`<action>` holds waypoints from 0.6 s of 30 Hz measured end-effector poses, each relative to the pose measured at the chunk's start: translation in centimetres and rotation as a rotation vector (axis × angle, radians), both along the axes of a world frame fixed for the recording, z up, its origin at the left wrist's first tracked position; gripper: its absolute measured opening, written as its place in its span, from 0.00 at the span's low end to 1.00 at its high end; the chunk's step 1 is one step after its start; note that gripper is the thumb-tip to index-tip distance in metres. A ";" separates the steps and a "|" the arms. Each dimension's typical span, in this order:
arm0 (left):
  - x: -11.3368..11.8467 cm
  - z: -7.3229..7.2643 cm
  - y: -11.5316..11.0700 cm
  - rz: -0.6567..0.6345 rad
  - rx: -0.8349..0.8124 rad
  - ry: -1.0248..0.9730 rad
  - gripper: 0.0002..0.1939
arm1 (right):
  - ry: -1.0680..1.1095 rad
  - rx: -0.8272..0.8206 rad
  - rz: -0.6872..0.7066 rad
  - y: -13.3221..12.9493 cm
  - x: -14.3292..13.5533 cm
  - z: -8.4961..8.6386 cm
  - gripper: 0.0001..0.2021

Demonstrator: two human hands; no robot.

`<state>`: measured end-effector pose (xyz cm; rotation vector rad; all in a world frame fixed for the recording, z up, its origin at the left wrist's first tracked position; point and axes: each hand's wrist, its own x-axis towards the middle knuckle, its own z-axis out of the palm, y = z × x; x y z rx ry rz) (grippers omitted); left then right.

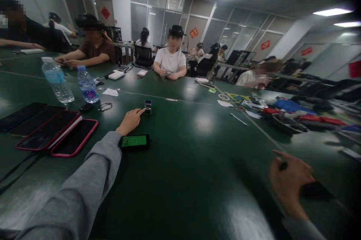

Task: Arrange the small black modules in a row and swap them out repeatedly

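Note:
My left hand (131,120) reaches forward over the table with its fingers stretched out. Its fingertips meet the left side of a small dark two-part object (148,107), which looks like a little case standing on the table; its kind is unclear. Just below my left wrist lies a black handheld device (135,141) with a lit green screen. My right hand (290,178) is raised at the right, blurred, with its fingers curled. Something dark shows between thumb and fingers, and a dark shape sticks out behind the hand; I cannot make out what it is.
Several phones (75,138) lie at the left, near two water bottles (88,85) and a looped cable (105,107). At the right are a thin metal tool (238,119) and a heap of cables and cloth (296,110). Other people (170,57) sit across the green table (197,180).

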<state>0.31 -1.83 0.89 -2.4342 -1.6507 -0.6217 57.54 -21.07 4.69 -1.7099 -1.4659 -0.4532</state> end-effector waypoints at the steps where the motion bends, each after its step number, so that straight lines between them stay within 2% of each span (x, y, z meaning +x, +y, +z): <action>1: 0.1 0.3 -0.2 -0.035 0.000 0.030 0.29 | -0.019 0.025 -0.045 1.3 -1.9 -0.1 0.21; 3: 0.4 0.7 -0.4 -0.107 0.001 0.081 0.30 | -0.046 0.029 -0.002 3.7 -6.7 -0.4 0.18; 5: 0.6 0.8 -0.5 -0.138 -0.001 0.092 0.30 | -0.086 -0.072 0.159 5.7 -12.3 -0.9 0.16; 8: 0.4 0.5 -0.2 -0.100 0.000 0.049 0.27 | -0.148 -0.205 0.388 7.5 -20.6 -1.9 0.15; 11: 0.1 -0.2 0.3 -0.062 0.012 0.014 0.23 | -0.267 -0.323 0.565 9.3 -27.3 -2.4 0.20; 14: -0.2 -0.8 0.7 -0.051 -0.003 0.001 0.20 | -0.314 -0.351 0.612 12.0 -31.9 -2.7 0.24; 18: -0.3 -0.9 1.0 -0.042 -0.028 -0.020 0.18 | -0.347 -0.295 0.669 16.2 -35.6 -2.9 0.29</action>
